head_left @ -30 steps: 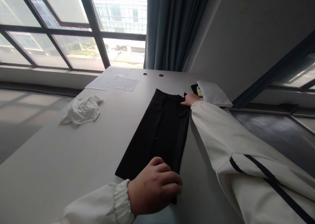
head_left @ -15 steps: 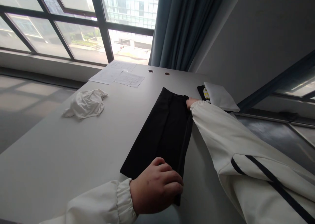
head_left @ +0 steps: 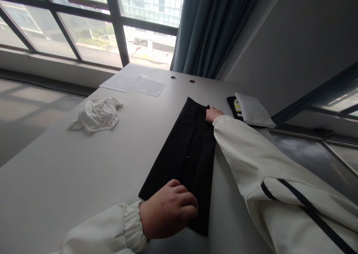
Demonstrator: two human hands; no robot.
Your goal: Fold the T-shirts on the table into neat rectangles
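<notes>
A black folded garment (head_left: 175, 149) lies lengthwise on the white table (head_left: 117, 179). I cannot tell its exact kind; a small pale mark shows near its middle. At its near end, my left hand (head_left: 169, 209) is closed with curled fingers on the cloth. My right hand (head_left: 213, 114) pinches the edge at the far end. Between the two hands, the garment's right side is turned inward as a long flap over the rest. Both fingertips are partly hidden by the hands and cloth.
A crumpled white cloth (head_left: 97, 114) lies on the left of the table. Paper sheets (head_left: 149, 86) rest at the far edge, near two round cable holes. Past my right arm is a folded white and black stack (head_left: 254, 110). Windows and a blue curtain (head_left: 192, 30) stand behind.
Both hands have shifted left, drawing the garment's right edge inward. The folded flap is wider, and more of the near right corner shows. The camera view has moved slightly.
</notes>
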